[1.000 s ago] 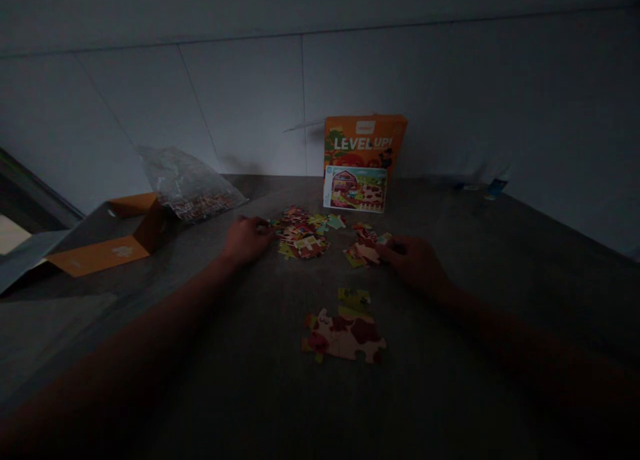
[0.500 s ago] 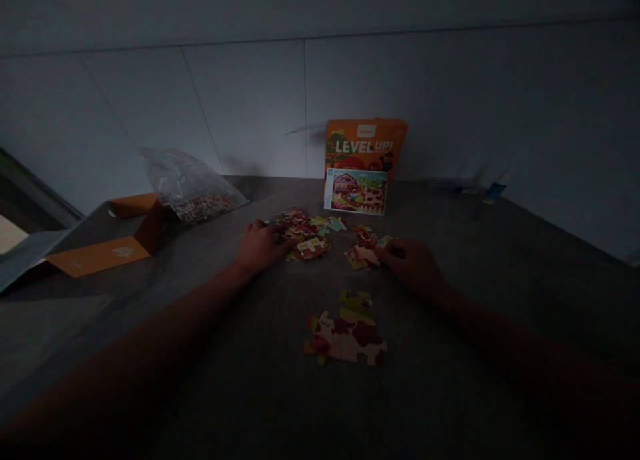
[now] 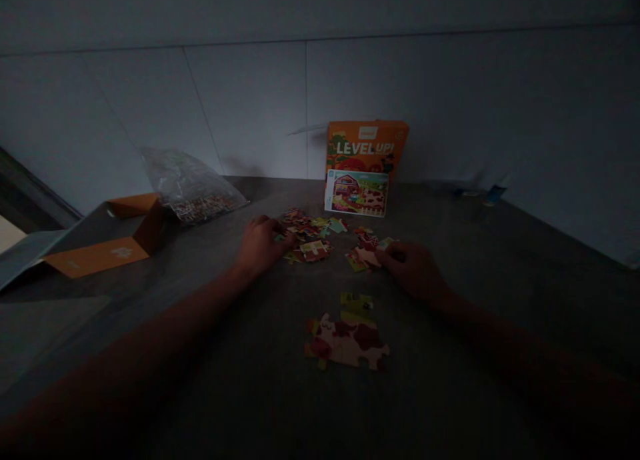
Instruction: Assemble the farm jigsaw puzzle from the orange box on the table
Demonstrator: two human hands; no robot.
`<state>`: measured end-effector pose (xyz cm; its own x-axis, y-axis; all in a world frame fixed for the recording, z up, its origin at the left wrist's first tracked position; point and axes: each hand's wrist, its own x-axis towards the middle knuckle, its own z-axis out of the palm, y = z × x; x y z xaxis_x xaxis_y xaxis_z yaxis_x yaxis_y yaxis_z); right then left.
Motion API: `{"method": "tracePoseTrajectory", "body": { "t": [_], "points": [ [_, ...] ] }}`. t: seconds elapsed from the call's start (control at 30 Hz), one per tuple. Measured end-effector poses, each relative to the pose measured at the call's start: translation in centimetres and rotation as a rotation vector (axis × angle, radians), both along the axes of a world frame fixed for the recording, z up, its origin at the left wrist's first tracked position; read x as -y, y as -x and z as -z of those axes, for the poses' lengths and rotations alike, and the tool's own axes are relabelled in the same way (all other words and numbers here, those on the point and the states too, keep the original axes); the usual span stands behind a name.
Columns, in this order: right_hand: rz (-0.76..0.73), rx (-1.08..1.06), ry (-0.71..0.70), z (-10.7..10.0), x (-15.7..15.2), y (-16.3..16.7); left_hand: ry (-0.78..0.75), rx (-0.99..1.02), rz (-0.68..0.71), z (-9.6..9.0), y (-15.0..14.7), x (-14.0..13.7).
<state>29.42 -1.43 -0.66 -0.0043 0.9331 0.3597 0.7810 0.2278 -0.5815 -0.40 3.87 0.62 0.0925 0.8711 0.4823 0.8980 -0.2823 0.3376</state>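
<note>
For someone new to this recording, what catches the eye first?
The orange LEVEL UP! box stands out at the back, with a farm picture card propped in front of it. Nearest the camera lie joined cow puzzle pieces. Beyond them, the left hand is at the larger pile and the right hand at the smaller pile.

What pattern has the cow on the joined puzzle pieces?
The cow is pale with reddish-brown patches; best seen in the head view.
</note>
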Motion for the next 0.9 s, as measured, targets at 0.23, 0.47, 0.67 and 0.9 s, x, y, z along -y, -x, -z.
{"method": "tracePoseTrajectory", "body": {
  "t": [0.23,0.47,0.67,0.9],
  "points": [
    [-0.206,-0.228,0.126,-0.8,1.7,1.8,-0.159,0.29,0.358,-0.8,-2.3,3.4],
    [-0.398,-0.358,0.215,-1.2,2.8,3.0,0.106,0.188,0.87,-0.3,-3.9,5.4],
    [-0.287,-0.402,0.173,-1.1,2.2,2.3,0.334,0.005,0.774,-0.8,-3.8,5.9],
    [-0.635,-0.203,0.858,-2.5,1.1,-0.9,0.368,-0.038,1.286,-1.4,-4.5,7.1]
  ]
}}
